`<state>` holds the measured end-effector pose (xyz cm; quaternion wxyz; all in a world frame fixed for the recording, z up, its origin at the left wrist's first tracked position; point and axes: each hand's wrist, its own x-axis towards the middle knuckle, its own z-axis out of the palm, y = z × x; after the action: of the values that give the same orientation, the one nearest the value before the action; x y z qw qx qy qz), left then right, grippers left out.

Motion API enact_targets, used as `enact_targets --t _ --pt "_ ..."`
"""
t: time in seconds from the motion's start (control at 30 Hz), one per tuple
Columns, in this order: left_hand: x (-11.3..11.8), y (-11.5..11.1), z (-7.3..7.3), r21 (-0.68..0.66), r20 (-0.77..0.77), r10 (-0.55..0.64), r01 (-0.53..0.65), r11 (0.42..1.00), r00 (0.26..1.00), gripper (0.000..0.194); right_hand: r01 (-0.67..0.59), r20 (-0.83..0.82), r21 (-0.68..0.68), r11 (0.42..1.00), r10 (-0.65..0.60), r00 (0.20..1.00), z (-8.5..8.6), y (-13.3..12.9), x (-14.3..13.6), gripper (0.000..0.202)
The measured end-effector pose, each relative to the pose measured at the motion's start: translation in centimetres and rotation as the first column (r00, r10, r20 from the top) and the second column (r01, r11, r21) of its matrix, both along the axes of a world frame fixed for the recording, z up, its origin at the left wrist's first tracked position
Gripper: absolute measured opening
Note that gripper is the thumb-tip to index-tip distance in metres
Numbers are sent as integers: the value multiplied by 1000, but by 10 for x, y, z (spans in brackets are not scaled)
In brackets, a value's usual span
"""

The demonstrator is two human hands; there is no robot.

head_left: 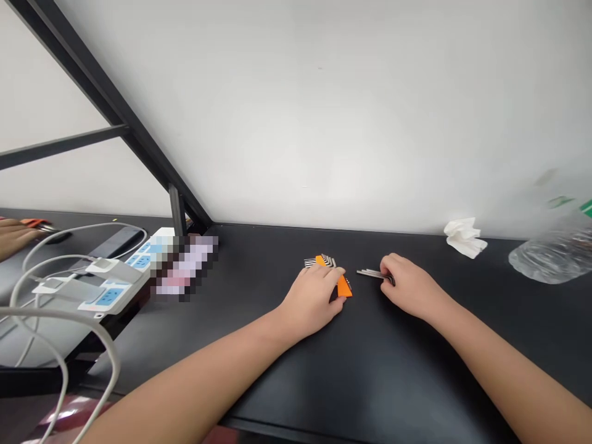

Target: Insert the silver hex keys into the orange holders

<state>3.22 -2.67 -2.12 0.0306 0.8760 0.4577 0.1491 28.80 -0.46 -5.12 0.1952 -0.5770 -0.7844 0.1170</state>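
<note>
The left hand (314,297) grips an orange holder (343,287) of L-shaped metal keys (328,261) on a black tabletop (296,376), fingers draped over its top and thumb at its near edge. The holder's key ends fan out past the knuckles at about twelve o'clock. At three o'clock from it, the right hand (407,287) is closed on several slim metal rods (370,272), their tips pointing to nine o'clock, toward the holder but apart from it. How many rods it holds cannot be told.

A crumpled white tissue (465,237) lies at two o'clock from the right hand; at three o'clock from the tissue is a clear plastic bottle (550,256). At nine o'clock from the left hand, beyond a pixelated item (187,271), sits a white power strip (134,268) with cables (113,364) looping near it. Farther toward nine o'clock, another person's hand (16,237) reaches in at the edge.
</note>
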Motion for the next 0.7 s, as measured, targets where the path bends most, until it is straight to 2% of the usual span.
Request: enact_targets --t 0.17,0.27,0.33,0.4,0.47,0.53,0.6,0.7 --pt "1 3 -2 -143 146 60 -39 989 987 57 -89 -1 -87 992 89 996 5 -13 0 21" --pt "4 4 -2 -204 181 95 -57 977 979 51 -154 17 -131 979 158 987 11 -21 1 23" --pt "6 4 -2 -215 187 110 -69 974 976 46 -190 4 -110 976 192 981 15 -25 -2 16" --pt "8 3 -3 -203 190 107 -68 977 976 43 -201 -41 -49 978 199 979 17 -25 -10 11" --pt "9 4 -5 -176 203 98 -62 982 974 43 -207 -78 11 978 207 975 17 -24 -23 20" --pt "10 4 -6 -168 243 88 -48 985 966 41 -250 -81 40 967 252 964 15 -22 -38 19" --pt "11 4 -6 -194 304 68 -8 981 950 40 -290 -112 32 957 292 950 12 -21 -51 15" --pt "12 4 -3 -227 359 33 52 973 933 40 -266 -182 -23 964 257 949 8 -21 -60 17"
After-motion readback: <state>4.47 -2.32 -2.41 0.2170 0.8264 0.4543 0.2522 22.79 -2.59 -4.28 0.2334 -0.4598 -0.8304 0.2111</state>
